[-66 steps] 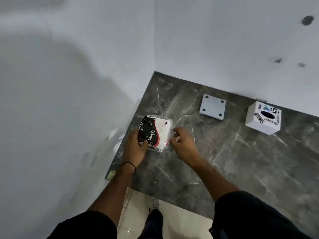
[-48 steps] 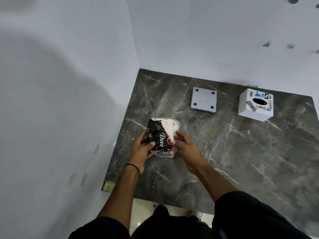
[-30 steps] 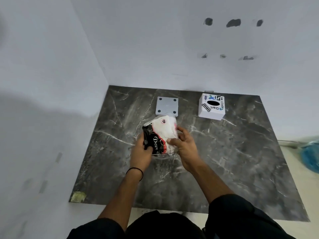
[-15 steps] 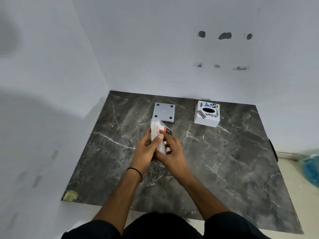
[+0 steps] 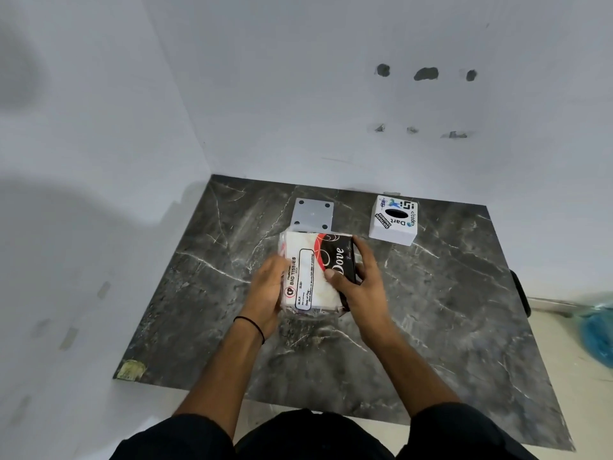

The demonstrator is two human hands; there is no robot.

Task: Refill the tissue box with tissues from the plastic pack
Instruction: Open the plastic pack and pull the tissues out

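The plastic pack of tissues (image 5: 315, 270), white with a black and red printed side, is held flat above the dark marble slab (image 5: 431, 310). My left hand (image 5: 268, 290) grips its left edge. My right hand (image 5: 361, 283) grips its right, black side with the thumb lying on top. The white tissue box (image 5: 394, 223) with an oval slot in its top stands at the back right of the slab, apart from both hands. Its grey square base plate (image 5: 313, 214) lies flat just behind the pack.
White walls close in the slab at the left and the back. A blue plastic bag (image 5: 597, 333) lies on the pale floor at the far right. A patch of yellowish tape (image 5: 131, 370) marks the slab's near left corner.
The pack came from the left corner to the middle of the slab. It has been turned over between my hands, so its label side now faces up.
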